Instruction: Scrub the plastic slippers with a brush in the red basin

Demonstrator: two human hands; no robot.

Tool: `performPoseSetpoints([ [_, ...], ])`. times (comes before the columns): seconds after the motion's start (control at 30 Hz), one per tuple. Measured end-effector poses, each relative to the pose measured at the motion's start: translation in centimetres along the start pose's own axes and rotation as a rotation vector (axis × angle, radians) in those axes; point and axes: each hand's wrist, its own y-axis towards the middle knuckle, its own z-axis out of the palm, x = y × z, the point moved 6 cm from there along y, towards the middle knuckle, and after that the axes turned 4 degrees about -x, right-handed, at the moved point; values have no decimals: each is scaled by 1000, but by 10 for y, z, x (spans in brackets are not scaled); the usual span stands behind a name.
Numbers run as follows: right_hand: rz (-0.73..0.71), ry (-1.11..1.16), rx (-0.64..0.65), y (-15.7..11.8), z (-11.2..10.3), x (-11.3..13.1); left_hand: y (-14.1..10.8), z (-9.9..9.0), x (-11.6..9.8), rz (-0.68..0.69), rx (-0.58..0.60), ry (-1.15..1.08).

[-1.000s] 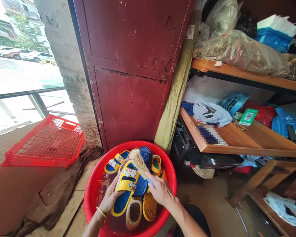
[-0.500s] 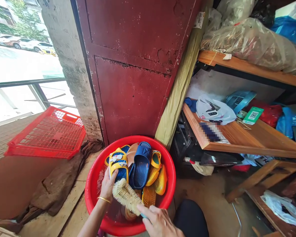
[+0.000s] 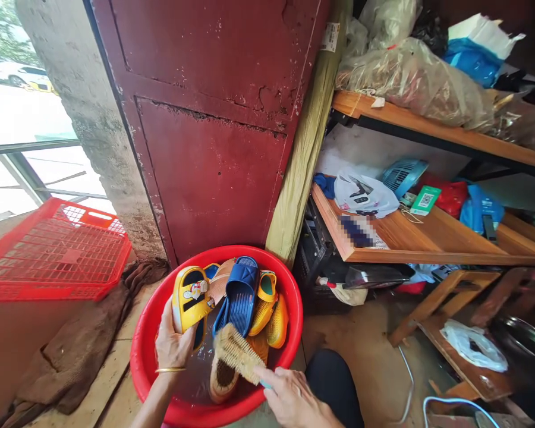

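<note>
My left hand [image 3: 173,342] grips a yellow slipper [image 3: 192,297] with a cartoon figure on its strap, tilted at the left side of a red basin [image 3: 296,309]. My right hand [image 3: 289,392], low in front of the basin, holds a pale-bristled brush [image 3: 238,352] by its handle; the bristles are apart from the held slipper. Dark water [image 3: 187,380] lies in the basin. A navy slipper [image 3: 241,297], a tan one [image 3: 222,280] and several yellow shoes [image 3: 277,324] are piled there. Below the brush sits a beige-rimmed shoe [image 3: 223,380].
A red plastic crate [image 3: 66,255] and a brown cloth [image 3: 78,351] are at the left. Behind the basin stands a maroon door [image 3: 209,160]. Wooden shelves [image 3: 410,252] with bags are at the right, above a wooden chair [image 3: 468,356]. My dark-clad knee [image 3: 332,386] is beside the basin.
My left hand has turned the yellow slipper and moved it left, away from the brush. The brush is now over the basin's middle, off the slipper. The view has shifted right.
</note>
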Motion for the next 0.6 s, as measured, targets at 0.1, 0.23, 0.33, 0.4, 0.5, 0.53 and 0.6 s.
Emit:
performPoseSetpoints([
  [0.1, 148, 203, -155, -4, -23, -29, -16, 23, -22, 68, 89, -66],
  [0.23, 251, 379, -381, 1, -48, -49, -53, 97, -46, -13, 349, -277],
  [0.33, 264, 400, -477, 8, -55, -53, -84, 159, -50, -39, 512, -322],
  [0.4, 264, 387, -516, 13, -54, -57, -100, 187, -48, 58, 551, -202],
  [0.5, 290, 388, -493, 16, -42, -66, -113, 198, -44, 256, 603, -57],
  [0.53, 300, 399, -468, 16, -36, -70, -113, 193, -43, 311, 626, -43],
  [0.6, 310, 426, -423, 14, -23, -76, -101, 170, -40, 371, 639, -45],
])
